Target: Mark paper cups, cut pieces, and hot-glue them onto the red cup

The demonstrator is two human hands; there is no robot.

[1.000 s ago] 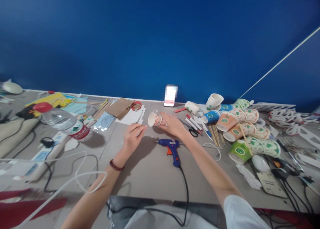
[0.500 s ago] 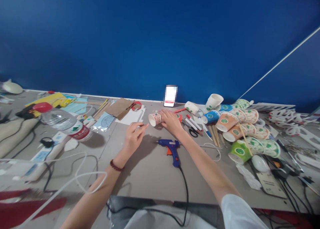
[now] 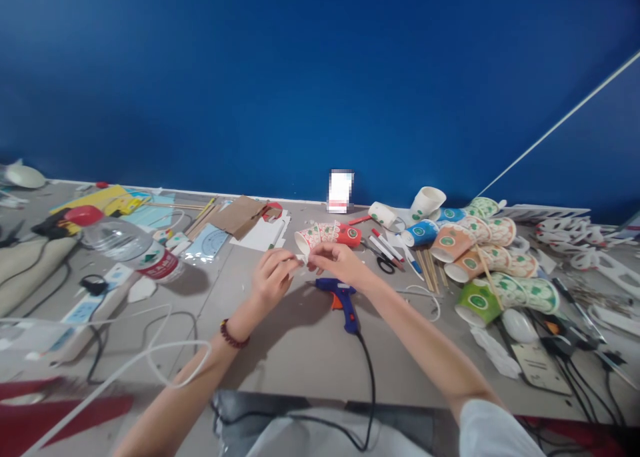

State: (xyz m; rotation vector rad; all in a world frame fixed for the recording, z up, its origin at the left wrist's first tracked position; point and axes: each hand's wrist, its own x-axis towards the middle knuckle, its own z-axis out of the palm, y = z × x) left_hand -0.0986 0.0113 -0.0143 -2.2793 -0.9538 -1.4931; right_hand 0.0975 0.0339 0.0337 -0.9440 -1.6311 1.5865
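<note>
My left hand [image 3: 273, 277], with a dark bead bracelet at the wrist, has its fingers curled and closed. My right hand [image 3: 343, 265] is in a pinch close beside it, just in front of the red-patterned paper cups [image 3: 324, 234]. A tiny whitish bit [image 3: 303, 260] shows between the two sets of fingertips; its kind is too small to tell. The cups lie on their sides in a row, ending in a red cup base [image 3: 350, 235]. Below the right hand lies a blue glue gun [image 3: 343, 294] with an orange trigger, nozzle pointing left.
Scissors [image 3: 385, 265] and markers [image 3: 387, 245] lie right of the cups. Several more paper cups [image 3: 480, 304] are piled farther right. At left are a water bottle [image 3: 135, 247] and a power strip [image 3: 93, 314]. Cardboard [image 3: 243, 216] and a lit phone [image 3: 340, 192] are behind.
My right hand has come off the red-patterned cups and moved toward me, into a pinch. Its fingertips now meet my left hand's, and more of the cups shows.
</note>
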